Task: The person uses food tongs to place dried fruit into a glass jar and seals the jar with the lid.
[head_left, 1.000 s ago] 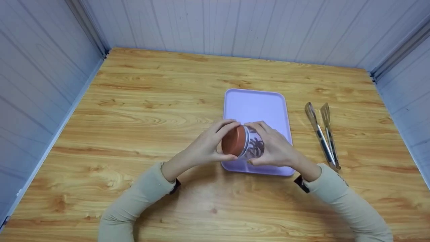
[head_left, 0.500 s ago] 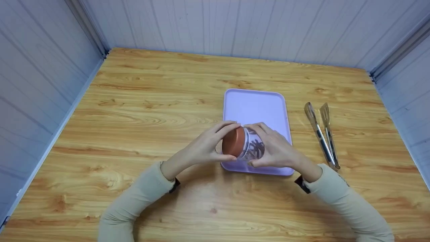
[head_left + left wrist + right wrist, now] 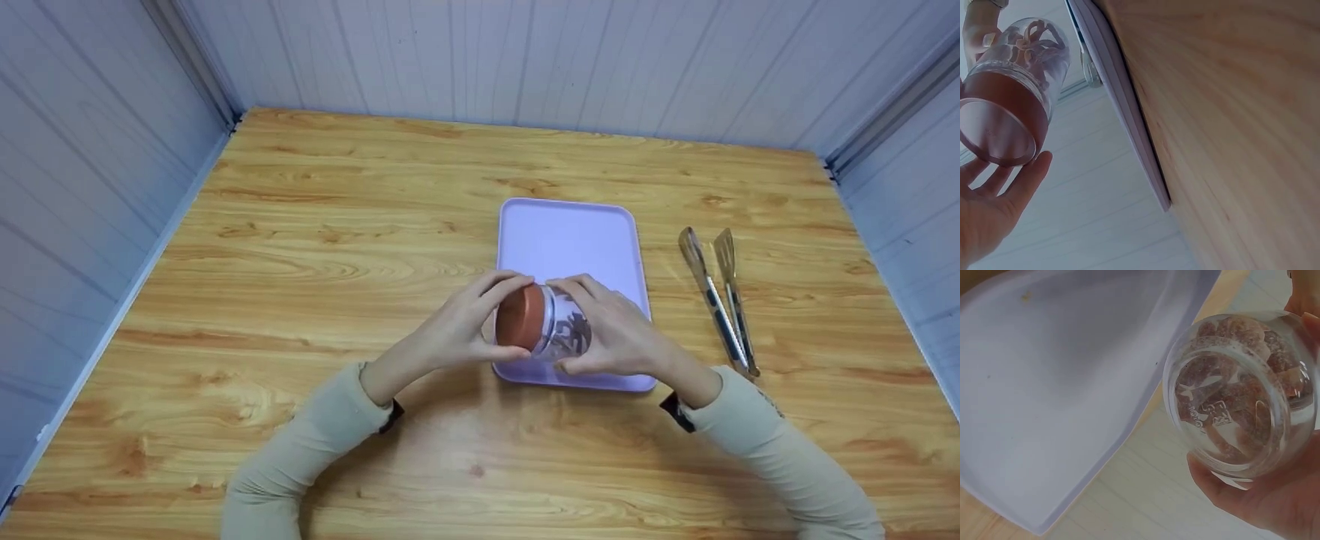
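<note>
Over the near half of a pale purple tray (image 3: pixel 566 232), two hands hold a clear jar (image 3: pixel 556 346) tipped on its side. The left hand (image 3: pixel 465 322) grips its reddish-brown lid (image 3: pixel 521 319), fingers over the top edge and thumb underneath. Around the clear body curls the right hand (image 3: pixel 619 334). Dark, strip-like pieces (image 3: pixel 1230 399) lie inside, seen through the jar's base in the right wrist view. In the left wrist view the lid (image 3: pixel 1002 118) faces the camera and sits on the jar's mouth, with the jar raised above the tray.
Metal tongs (image 3: pixel 709 289) and a slotted metal turner (image 3: pixel 731 289) lie side by side to the right of the tray. The wooden table (image 3: pixel 315 225) is bounded by pale panelled walls (image 3: pixel 487 60) at the back and sides.
The dark pieces inside the jar have shifted a little. Both hands keep their grips on lid and body in nearly the same place; tray and utensils stay put.
</note>
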A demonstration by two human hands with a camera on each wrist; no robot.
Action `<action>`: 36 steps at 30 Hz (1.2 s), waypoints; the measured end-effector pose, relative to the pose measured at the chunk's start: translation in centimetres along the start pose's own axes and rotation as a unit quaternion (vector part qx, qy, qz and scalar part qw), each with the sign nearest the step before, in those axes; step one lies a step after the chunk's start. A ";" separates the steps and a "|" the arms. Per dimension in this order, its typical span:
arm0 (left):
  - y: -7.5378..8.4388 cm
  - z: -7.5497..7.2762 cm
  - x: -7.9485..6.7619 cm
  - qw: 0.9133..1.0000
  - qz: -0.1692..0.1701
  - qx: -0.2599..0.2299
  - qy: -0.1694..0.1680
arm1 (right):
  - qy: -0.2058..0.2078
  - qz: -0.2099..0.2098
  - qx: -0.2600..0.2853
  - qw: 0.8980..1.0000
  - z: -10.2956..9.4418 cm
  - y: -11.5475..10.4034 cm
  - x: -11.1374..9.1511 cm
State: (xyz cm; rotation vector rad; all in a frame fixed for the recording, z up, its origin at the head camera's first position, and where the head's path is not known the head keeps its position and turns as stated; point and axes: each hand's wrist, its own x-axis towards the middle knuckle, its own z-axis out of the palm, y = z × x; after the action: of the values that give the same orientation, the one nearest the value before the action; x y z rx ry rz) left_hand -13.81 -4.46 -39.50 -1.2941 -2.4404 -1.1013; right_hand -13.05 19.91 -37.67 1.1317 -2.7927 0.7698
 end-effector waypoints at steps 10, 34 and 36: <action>0.2 0.0 0.0 1.000 -0.013 0.018 -0.012 | -0.002 -0.002 -0.007 1.000 -0.1 -0.1 0.2; -0.6 0.1 -0.2 0.997 0.030 0.014 -0.064 | -0.021 0.003 0.038 0.999 -0.3 0.3 -0.1; -0.5 0.1 -0.3 0.997 0.020 0.024 -0.067 | -0.021 0.006 0.039 0.999 -0.3 0.3 -0.1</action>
State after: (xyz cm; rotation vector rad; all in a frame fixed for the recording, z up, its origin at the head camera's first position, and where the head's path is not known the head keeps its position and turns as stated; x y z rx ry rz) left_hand -13.98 -4.75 -39.91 -1.4385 -2.5073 -0.9681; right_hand -13.21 20.34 -37.54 1.1577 -2.8278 0.8737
